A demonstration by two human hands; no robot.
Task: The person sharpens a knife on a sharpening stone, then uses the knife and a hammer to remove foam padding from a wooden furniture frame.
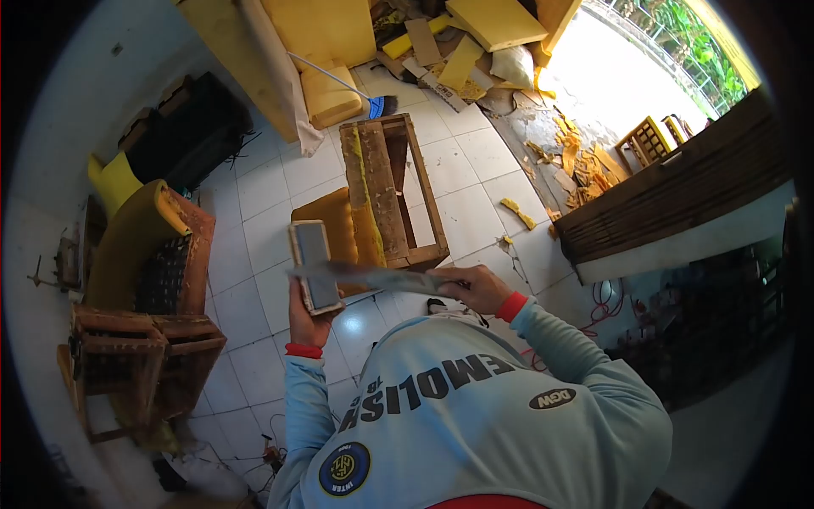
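Note:
My left hand (307, 324) is closed around the lower end of a sharpening stone (314, 242), a grey slab set in a pale wooden frame and held up before my body. In my right hand (482, 290) is a long knife (398, 280), its handle wrapped by my fingers. The blade reaches left across the stone and is smeared by motion toward its tip. Whether it touches the stone's face I cannot tell. Just beyond both hands stands a stripped wooden furniture frame (373, 187) with a yellow-brown padded part (326, 216) against its left side.
Old chair frames (144, 339) stand at the left. A blue-headed broom (381, 106) leans near yellow cushions (331, 93) at the back. Foam scraps (585, 161) and cardboard (441, 89) litter the floor by the bright doorway. A red hose (604, 305) lies at the right.

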